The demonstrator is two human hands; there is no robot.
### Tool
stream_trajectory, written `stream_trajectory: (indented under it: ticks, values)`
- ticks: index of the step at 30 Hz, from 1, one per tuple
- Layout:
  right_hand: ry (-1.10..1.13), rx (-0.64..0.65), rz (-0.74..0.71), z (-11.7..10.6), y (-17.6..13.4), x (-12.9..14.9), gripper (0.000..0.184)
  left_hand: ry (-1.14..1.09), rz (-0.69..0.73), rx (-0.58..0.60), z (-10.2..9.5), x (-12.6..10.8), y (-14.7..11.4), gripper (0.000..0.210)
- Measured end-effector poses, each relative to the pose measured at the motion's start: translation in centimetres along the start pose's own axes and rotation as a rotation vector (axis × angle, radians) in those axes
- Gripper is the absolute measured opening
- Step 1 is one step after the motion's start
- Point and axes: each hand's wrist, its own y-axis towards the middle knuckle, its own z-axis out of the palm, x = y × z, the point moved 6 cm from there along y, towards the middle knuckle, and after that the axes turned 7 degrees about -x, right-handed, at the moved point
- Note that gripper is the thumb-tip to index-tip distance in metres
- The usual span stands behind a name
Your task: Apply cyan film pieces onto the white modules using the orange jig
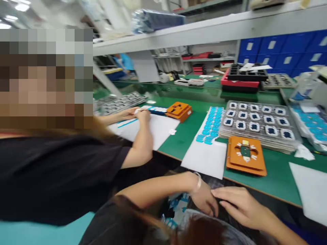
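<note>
My left hand (205,200), a pale band (198,181) round its wrist, hangs low in front of the table edge. Its fingers point down, loosely bent and slightly apart, with no object visible in them. Beside it, my right hand (241,206) is open, its fingers stretched towards the back of my left hand and its thumb apart. Whether they touch is unclear. Below both lies a translucent plastic bag (196,215), near blue and white scraps (176,207). On the table ahead sits an orange fixture (245,161) holding a dark green part with small white pieces around it.
A white sheet (204,158) lies left of the fixture, below rows of blue stickers (213,120). Stacked clear trays (258,127) hold white-framed parts behind it. At left, a co-worker in a dark shirt (63,173) works over another sheet (163,131) near a second orange fixture (178,110).
</note>
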Motion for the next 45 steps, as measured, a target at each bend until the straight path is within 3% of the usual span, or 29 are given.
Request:
stream_trajectory:
  ticks: [2, 3, 4, 6, 8, 10, 13, 16, 20, 22, 26, 30, 32, 37, 40, 42, 45]
  values:
    - [-0.035, -0.037, -0.086, -4.8, 0.0, 2.5, 0.039, -0.002, 0.194, 0.204, -3.2, -2.5, 0.8, 0.022]
    - [-0.040, -0.048, -0.108, -7.1, 0.2, 3.3, 0.037, 0.014, 0.277, 0.183, -5.7, -3.3, 1.4, 0.027]
    - [-0.056, -0.045, -0.122, -9.1, 0.4, 3.7, 0.035, 0.043, 0.331, 0.051, -8.8, -3.8, 2.3, 0.030]
    - [-0.188, -0.045, -0.073, -12.9, 1.2, 2.9, 0.035, 0.112, 0.326, -0.461, -15.8, -3.3, 4.5, 0.030]
    - [-0.374, -0.112, 0.050, -16.8, 2.4, 0.4, 0.037, 0.110, 0.174, -0.995, -20.9, -0.8, 6.1, 0.023]
    - [-0.554, -0.212, 0.178, -20.5, 3.9, -2.8, 0.037, 0.073, 0.075, -1.171, -22.4, 2.2, 8.5, 0.028]
    - [-0.782, -0.340, 0.421, -24.7, 6.5, -8.3, 0.037, 0.031, -0.031, -1.215, -22.3, 6.0, 11.5, 0.020]
    - [-0.915, -0.337, 0.463, -26.0, 9.8, -12.8, 0.037, 0.017, -0.064, -1.196, -21.7, 7.8, 12.3, 0.015]
    - [-0.959, -0.290, 0.521, -25.7, 12.5, -17.9, 0.036, 0.032, -0.054, -1.202, -21.2, 7.8, 11.9, 0.014]
    - [-0.969, -0.253, 0.568, -25.6, 12.8, -19.8, 0.033, 0.030, -0.025, -1.221, -20.8, 7.3, 11.8, 0.023]
    - [-0.931, -0.244, 0.555, -26.4, 12.5, -21.3, 0.030, 0.024, 0.077, -1.245, -19.6, 5.8, 12.2, 0.040]
    - [-0.845, -0.237, 0.637, -27.4, 12.2, -21.3, 0.025, 0.045, 0.177, -1.221, -18.7, 4.6, 12.7, 0.043]
    - [-0.758, -0.296, 0.653, -27.7, 12.4, -20.7, 0.022, 0.056, 0.209, -1.215, -18.6, 4.2, 12.7, 0.047]
    - [-0.431, -0.671, 0.527, -27.6, 11.9, -16.5, 0.024, 0.063, 0.243, -1.224, -18.6, 3.6, 11.8, 0.047]
    - [-0.321, -0.705, 0.482, -25.3, 9.9, -12.4, 0.034, 0.211, 0.234, -1.271, -17.8, 2.1, 10.9, 0.038]
    - [-0.190, -0.629, 0.436, -22.7, 8.2, -9.5, 0.025, 0.407, 0.276, -1.265, -16.7, 0.3, 10.5, 0.030]
    - [-0.322, -0.513, 0.352, -19.4, 5.0, -5.8, 0.013, 0.629, 0.452, -1.152, -14.5, -2.3, 10.6, 0.026]
